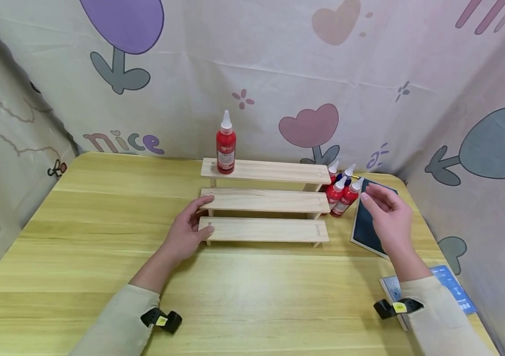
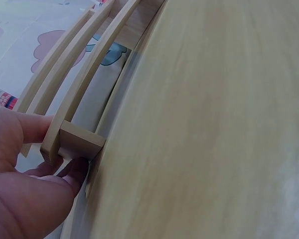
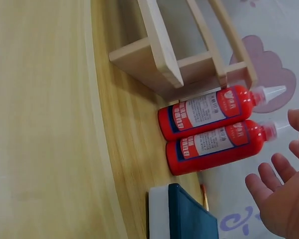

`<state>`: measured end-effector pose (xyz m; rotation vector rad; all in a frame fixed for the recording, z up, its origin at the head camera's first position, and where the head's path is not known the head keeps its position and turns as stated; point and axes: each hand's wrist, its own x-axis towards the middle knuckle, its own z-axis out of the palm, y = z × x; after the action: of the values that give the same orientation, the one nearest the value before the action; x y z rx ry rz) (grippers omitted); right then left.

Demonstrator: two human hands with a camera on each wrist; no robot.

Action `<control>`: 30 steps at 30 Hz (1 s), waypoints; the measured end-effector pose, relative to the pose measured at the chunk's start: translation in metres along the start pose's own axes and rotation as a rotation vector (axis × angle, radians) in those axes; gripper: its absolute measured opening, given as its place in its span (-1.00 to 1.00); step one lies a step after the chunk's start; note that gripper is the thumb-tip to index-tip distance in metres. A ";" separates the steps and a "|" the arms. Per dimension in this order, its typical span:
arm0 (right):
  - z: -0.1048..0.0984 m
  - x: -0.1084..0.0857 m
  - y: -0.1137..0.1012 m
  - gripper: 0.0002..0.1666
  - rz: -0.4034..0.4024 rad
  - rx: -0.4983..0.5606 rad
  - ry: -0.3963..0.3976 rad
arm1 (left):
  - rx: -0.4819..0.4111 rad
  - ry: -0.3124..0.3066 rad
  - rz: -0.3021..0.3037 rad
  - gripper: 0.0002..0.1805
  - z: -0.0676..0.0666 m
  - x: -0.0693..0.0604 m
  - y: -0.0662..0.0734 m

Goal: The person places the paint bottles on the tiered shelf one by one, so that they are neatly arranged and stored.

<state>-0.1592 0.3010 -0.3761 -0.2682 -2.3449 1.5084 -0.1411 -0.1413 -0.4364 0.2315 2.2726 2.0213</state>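
Observation:
A three-tier wooden rack stands on the table, one red bottle upright on the left of its top tier. My left hand grips the rack's left end, thumb on the lowest tier; in the left wrist view that hand has fingers around the rack's end support. Several bottles with white nozzles, red and one dark blue, stand beside the rack's right end. My right hand is raised just right of them, fingers loosely bent, holding nothing. In the right wrist view it is near two red bottles.
A dark-covered book lies under and behind my right hand. Blue-and-white booklets lie near my right sleeve, at the table's right edge. A patterned cloth hangs behind the table and at both sides.

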 end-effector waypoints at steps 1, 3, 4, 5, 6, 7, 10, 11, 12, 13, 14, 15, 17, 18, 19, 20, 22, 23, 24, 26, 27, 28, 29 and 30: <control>0.002 0.004 0.001 -0.47 0.008 -0.002 -0.010 | 0.000 -0.001 0.002 -0.26 0.000 0.000 0.000; 0.005 0.011 0.003 -0.43 0.027 -0.020 -0.028 | -0.001 -0.004 0.007 -0.26 0.000 0.000 -0.001; 0.007 0.013 0.003 -0.42 0.032 -0.027 -0.038 | -0.002 -0.006 0.009 -0.26 0.000 0.000 -0.002; 0.009 0.015 0.004 -0.40 0.038 -0.039 -0.046 | 0.000 -0.008 0.009 -0.26 0.000 0.000 -0.002; 0.010 0.017 0.005 -0.40 0.041 -0.049 -0.054 | 0.001 -0.009 0.011 -0.26 0.000 0.001 -0.002; 0.012 0.018 0.006 -0.39 0.047 -0.064 -0.064 | 0.003 -0.010 0.013 -0.26 0.000 0.001 -0.002; 0.015 0.021 0.008 -0.39 0.058 -0.091 -0.084 | 0.007 -0.009 0.012 -0.25 0.000 0.001 -0.003; 0.016 0.022 0.009 -0.38 0.058 -0.104 -0.092 | 0.009 -0.008 0.010 -0.25 0.000 0.000 -0.002; 0.017 0.023 0.010 -0.38 0.058 -0.107 -0.104 | 0.009 -0.006 0.008 -0.25 -0.001 0.000 -0.002; 0.017 0.023 0.011 -0.38 0.058 -0.114 -0.114 | 0.010 -0.005 0.008 -0.25 -0.001 0.000 -0.002; 0.018 0.024 0.012 -0.37 0.058 -0.116 -0.122 | 0.009 -0.004 0.008 -0.25 -0.001 0.000 -0.001; 0.019 0.025 0.012 -0.38 0.058 -0.116 -0.129 | 0.007 -0.004 0.008 -0.25 -0.001 0.000 -0.001; 0.020 0.025 0.013 -0.38 0.061 -0.110 -0.135 | 0.006 -0.006 0.011 -0.25 -0.002 -0.001 -0.001; 0.020 0.025 0.014 -0.38 0.064 -0.102 -0.136 | 0.007 -0.006 0.013 -0.25 -0.002 -0.001 -0.001; 0.021 0.025 0.014 -0.38 0.065 -0.096 -0.135 | 0.008 -0.005 0.014 -0.25 -0.001 0.000 -0.001; 0.021 0.025 0.014 -0.38 0.067 -0.085 -0.135 | 0.008 -0.004 0.013 -0.25 -0.001 0.000 -0.001; 0.021 0.025 0.015 -0.38 0.070 -0.067 -0.131 | 0.010 -0.001 0.010 -0.25 -0.001 0.001 -0.001; 0.021 0.025 0.015 -0.38 0.073 -0.060 -0.128 | 0.010 0.000 0.010 -0.25 -0.001 0.001 -0.001; 0.021 0.024 0.015 -0.39 0.075 -0.056 -0.123 | 0.010 -0.001 0.010 -0.25 -0.001 0.001 -0.001; 0.021 0.023 0.014 -0.40 0.083 -0.044 -0.111 | 0.009 -0.002 0.011 -0.25 -0.001 0.001 -0.001; 0.021 0.022 0.013 -0.40 0.085 -0.031 -0.104 | 0.008 -0.003 0.012 -0.25 -0.001 0.001 -0.001; 0.020 0.021 0.013 -0.41 0.088 -0.021 -0.096 | 0.007 -0.006 0.015 -0.25 -0.001 0.001 -0.001; 0.020 0.019 0.011 -0.42 0.091 -0.003 -0.087 | 0.007 -0.006 0.017 -0.25 -0.001 0.001 -0.001; 0.019 0.018 0.010 -0.44 0.093 0.012 -0.078 | 0.006 -0.006 0.018 -0.25 -0.001 0.000 -0.002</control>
<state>-0.1836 0.2952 -0.3895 -0.3254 -2.4135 1.6032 -0.1417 -0.1426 -0.4378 0.2583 2.2819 2.0195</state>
